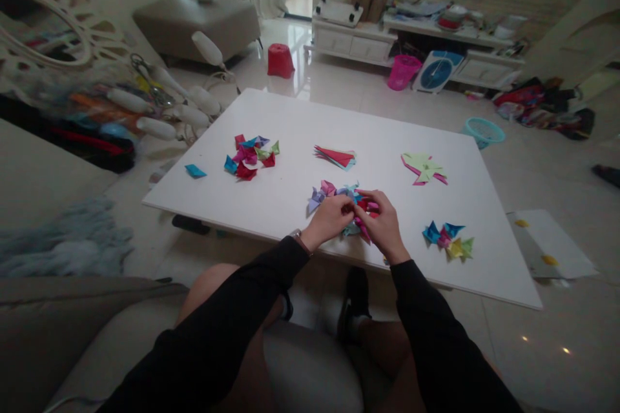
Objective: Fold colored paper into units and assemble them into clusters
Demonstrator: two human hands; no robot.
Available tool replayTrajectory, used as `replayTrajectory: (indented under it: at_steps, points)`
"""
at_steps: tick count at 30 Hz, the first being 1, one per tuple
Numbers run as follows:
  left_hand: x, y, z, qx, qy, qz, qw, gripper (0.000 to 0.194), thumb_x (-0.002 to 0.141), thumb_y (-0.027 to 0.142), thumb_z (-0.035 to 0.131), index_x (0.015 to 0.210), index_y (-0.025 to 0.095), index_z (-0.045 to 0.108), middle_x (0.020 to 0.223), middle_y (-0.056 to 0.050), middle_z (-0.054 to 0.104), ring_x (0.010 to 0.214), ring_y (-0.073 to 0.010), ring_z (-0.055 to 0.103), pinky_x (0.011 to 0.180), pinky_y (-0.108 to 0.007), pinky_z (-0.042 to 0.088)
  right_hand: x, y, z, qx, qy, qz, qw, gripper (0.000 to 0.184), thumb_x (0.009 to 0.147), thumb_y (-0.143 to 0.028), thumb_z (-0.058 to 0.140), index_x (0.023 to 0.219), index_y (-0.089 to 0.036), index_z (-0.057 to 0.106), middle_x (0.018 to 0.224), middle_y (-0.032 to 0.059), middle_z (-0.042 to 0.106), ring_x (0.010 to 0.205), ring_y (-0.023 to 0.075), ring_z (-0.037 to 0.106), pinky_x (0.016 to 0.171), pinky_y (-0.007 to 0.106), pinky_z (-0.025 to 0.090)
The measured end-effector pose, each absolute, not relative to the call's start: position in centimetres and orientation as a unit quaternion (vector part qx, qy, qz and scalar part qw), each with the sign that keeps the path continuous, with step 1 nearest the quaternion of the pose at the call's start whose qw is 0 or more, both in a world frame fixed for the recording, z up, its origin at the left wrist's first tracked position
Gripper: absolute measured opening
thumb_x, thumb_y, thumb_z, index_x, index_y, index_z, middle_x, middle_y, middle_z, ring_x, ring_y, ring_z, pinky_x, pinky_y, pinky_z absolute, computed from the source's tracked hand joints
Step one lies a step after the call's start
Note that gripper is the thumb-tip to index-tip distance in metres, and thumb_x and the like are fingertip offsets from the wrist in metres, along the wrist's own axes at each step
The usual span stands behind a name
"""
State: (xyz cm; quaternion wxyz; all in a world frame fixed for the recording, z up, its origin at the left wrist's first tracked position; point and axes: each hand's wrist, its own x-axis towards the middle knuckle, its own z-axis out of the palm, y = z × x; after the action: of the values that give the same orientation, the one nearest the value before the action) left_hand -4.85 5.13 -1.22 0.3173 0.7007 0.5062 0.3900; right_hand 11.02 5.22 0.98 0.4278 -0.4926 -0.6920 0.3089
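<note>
- Both hands are over the near edge of the white rectangular table, left hand point(330, 218) and right hand point(383, 226) close together, fingers bent in a pinch. Could be gripping a small bit of paper between them, but honestly can't tell at this size.
- Folded paper is right there under and around the fingers: a multicoloured pile of pointy folded paper pieces point(328, 188), lilac, pink, red and pale blue.
- Progress-wise, I'd say a good chunk is folded. There's a mixed bunch of small folded shapes point(247, 155) on the left side, plus a little blue, yellow, green and pink paper cluster point(444, 237) on the right.
- Less finished, I reckon: the flat fan of narrow red and pale blue paper pieces point(339, 157) and the flat green and pink paper shapes point(425, 168). Can't say how many need more work.
- One flat blue paper piece point(195, 170) sits alone near the left edge.
- Pose: forearms in black sleeves reach forward and angle inward, wrists low over the table point(271, 206), palms mostly facing each other.
</note>
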Motion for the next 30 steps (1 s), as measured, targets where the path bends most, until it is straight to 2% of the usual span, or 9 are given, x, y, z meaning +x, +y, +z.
replayTrajectory:
  at_steps: [3, 6, 10, 14, 21, 25, 30]
  points:
    - [-4.6, 5.1, -1.4, 0.7, 0.507, 0.412, 0.287, 0.007, 0.082, 0.01, 0.066, 0.081, 0.016, 0.068, 0.085, -0.003, 0.063, 0.084, -0.0172, 0.06, 0.08, -0.03, 0.049, 11.1, 5.2, 0.9, -0.482, -0.718, 0.278, 0.418, 0.01, 0.084, -0.024, 0.064, 0.092, -0.021, 0.068, 0.097, 0.0058, 0.066, 0.092, 0.0212, 0.064, 0.08, 0.036, 0.056]
    - [-4.6, 5.2, -1.5, 0.674, 0.516, 0.446, 0.286, 0.005, 0.083, 0.013, 0.069, 0.082, 0.017, 0.069, 0.094, -0.004, 0.059, 0.095, -0.0183, 0.06, 0.09, -0.033, 0.05, 11.2, 5.1, 0.8, -0.489, -0.714, 0.276, 0.417, 0.007, 0.082, -0.021, 0.062, 0.089, -0.021, 0.065, 0.092, 0.0042, 0.065, 0.086, 0.0201, 0.064, 0.077, 0.035, 0.056]
    - [-4.6, 5.2, -1.4, 0.643, 0.5, 0.461, 0.352, 0.006, 0.084, 0.011, 0.069, 0.086, 0.017, 0.069, 0.095, -0.004, 0.059, 0.088, -0.0153, 0.062, 0.083, -0.03, 0.054, 11.2, 5.0, 0.9, -0.484, -0.732, 0.265, 0.401, 0.012, 0.082, -0.016, 0.057, 0.092, -0.021, 0.063, 0.094, 0.0049, 0.063, 0.085, 0.0201, 0.063, 0.074, 0.034, 0.055]
    - [-4.6, 5.3, -1.5, 0.645, 0.492, 0.461, 0.36, 0.01, 0.082, 0.007, 0.067, 0.084, 0.016, 0.068, 0.092, -0.004, 0.062, 0.085, -0.0146, 0.063, 0.077, -0.028, 0.054, 11.4, 5.0, 0.7, -0.475, -0.777, 0.208, 0.358, 0.012, 0.083, -0.014, 0.056, 0.09, -0.021, 0.063, 0.094, 0.0057, 0.061, 0.089, 0.0219, 0.06, 0.079, 0.035, 0.052]
    - [-4.6, 5.3, -1.9, 0.664, 0.486, 0.45, 0.346, 0.016, 0.077, 0.002, 0.064, 0.084, 0.016, 0.068, 0.087, -0.003, 0.066, 0.084, -0.0157, 0.064, 0.08, -0.03, 0.055, 12.1, 5.3, 0.0, -0.477, -0.815, 0.135, 0.3, 0.003, 0.085, -0.019, 0.061, 0.085, -0.022, 0.06, 0.09, 0.0062, 0.06, 0.089, 0.0251, 0.057, 0.082, 0.038, 0.047]
    - [-4.7, 5.0, -1.5, 0.681, 0.477, 0.432, 0.35, 0.015, 0.077, 0.004, 0.065, 0.084, 0.016, 0.07, 0.087, -0.004, 0.068, 0.084, -0.0161, 0.065, 0.08, -0.03, 0.055, 12.4, 5.2, 0.1, -0.468, -0.835, 0.103, 0.271, 0.005, 0.085, -0.02, 0.061, 0.081, -0.023, 0.06, 0.09, 0.0074, 0.06, 0.093, 0.0267, 0.055, 0.082, 0.039, 0.046]
    - [-5.2, 5.0, -1.2, 0.672, 0.479, 0.448, 0.345, 0.02, 0.079, 0.006, 0.066, 0.096, 0.017, 0.07, 0.099, -0.005, 0.07, 0.094, -0.0167, 0.066, 0.086, -0.03, 0.055, 14.3, 5.5, 0.3, -0.498, -0.825, 0.082, 0.254, 0.007, 0.086, -0.023, 0.059, 0.081, -0.023, 0.063, 0.091, 0.0078, 0.063, 0.092, 0.0259, 0.057, 0.083, 0.038, 0.045]
